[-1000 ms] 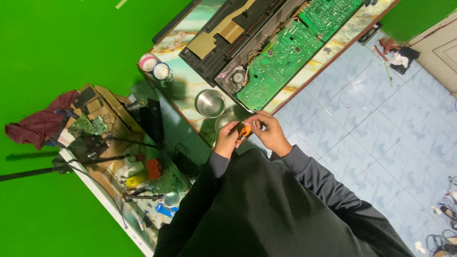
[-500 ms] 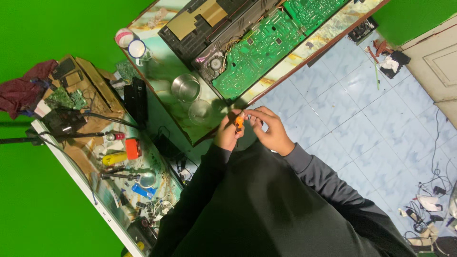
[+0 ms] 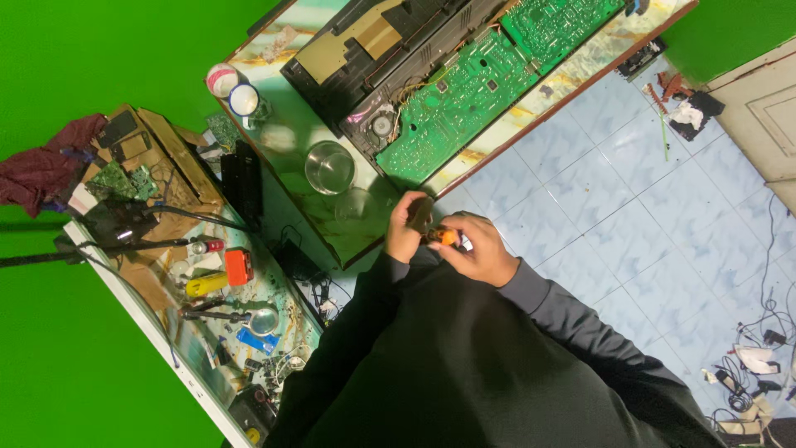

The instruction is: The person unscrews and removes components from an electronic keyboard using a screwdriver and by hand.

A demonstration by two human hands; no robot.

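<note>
Both hands hold things off the tabletop [image 3: 332,241] edge: left hand [image 3: 404,236] grips a dark block [image 3: 420,213], right hand [image 3: 479,253] pinches a light, stiff orange-handled tool [image 3: 446,237].

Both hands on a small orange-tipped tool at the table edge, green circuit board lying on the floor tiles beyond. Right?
Not quite. The green circuit board lies on the table, not on the floor tiles. The head view shows it. The rest holds: left hand and right hand both hold the small orange-tipped tool at the table edge.
</note>
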